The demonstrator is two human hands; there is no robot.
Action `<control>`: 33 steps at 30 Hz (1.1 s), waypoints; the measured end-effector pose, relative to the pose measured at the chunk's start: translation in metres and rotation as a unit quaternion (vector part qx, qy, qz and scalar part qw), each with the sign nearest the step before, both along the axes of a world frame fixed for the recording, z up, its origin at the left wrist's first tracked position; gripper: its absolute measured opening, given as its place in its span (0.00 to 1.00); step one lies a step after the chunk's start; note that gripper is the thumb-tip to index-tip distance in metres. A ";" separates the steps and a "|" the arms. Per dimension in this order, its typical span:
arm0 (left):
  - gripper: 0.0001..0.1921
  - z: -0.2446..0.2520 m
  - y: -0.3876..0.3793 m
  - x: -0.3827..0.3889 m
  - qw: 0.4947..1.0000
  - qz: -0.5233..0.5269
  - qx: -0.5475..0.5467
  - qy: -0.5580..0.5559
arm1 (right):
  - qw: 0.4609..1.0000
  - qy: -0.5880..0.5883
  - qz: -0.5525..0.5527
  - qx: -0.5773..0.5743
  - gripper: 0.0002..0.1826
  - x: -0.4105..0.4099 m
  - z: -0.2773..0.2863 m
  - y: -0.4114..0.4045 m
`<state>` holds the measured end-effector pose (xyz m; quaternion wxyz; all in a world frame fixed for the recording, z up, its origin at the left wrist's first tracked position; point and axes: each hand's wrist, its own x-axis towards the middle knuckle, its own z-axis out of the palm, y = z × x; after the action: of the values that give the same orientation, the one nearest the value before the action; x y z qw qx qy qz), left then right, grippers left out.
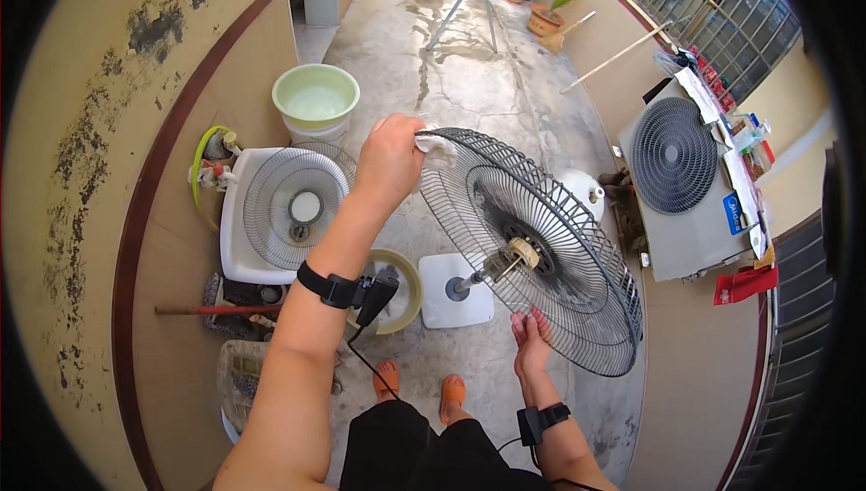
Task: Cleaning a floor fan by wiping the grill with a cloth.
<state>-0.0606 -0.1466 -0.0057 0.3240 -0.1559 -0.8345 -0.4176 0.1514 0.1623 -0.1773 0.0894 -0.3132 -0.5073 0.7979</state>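
Observation:
A standing fan's dark wire rear grille (575, 254) is tilted in front of me, its motor shaft and pale plastic nut (524, 254) at the centre, above a white square base (457, 308). My left hand (391, 159) is closed on a whitish cloth (438, 151) at the grille's upper left rim. At the lower edge, the fingers of my right hand (532, 342) grip the grille's wires. A separate round wire grille (270, 210) with a pale centre disc lies over the white sink (233, 254) at the left.
Left of the fan base stands a yellowish basin (414, 312) with cloth in water. A pale green basin (316, 95) rests on a bucket beyond the sink. An air conditioner's outdoor unit (697, 234) stands right, near a white rounded object (578, 190). A drying rack (467, 7) is farther off.

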 end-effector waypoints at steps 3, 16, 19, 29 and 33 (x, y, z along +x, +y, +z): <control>0.07 0.003 -0.002 0.000 0.997 0.031 -0.064 0.014 | 1.000 0.004 0.011 0.006 0.12 -0.001 0.002 0.001; 0.10 -0.004 -0.002 0.007 0.996 0.045 -0.044 0.061 | 1.000 -0.014 0.023 0.016 0.13 0.003 -0.005 0.006; 0.10 -0.009 0.003 0.002 0.992 0.061 -0.041 0.101 | 0.999 -0.009 0.030 0.010 0.12 0.003 -0.002 0.004; 0.14 -0.045 -0.039 -0.003 0.910 -0.075 0.381 -0.148 | 1.000 -0.013 0.009 -0.016 0.12 0.002 -0.002 0.005; 0.17 -0.047 -0.035 0.003 0.843 -0.058 0.513 -0.153 | 1.000 -0.008 0.015 -0.009 0.12 0.003 -0.003 0.008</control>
<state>-0.0571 -0.1811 -0.0528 0.2006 0.0501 -0.5298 -0.8225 0.1547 0.1706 -0.1805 0.0702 -0.3125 -0.5053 0.8013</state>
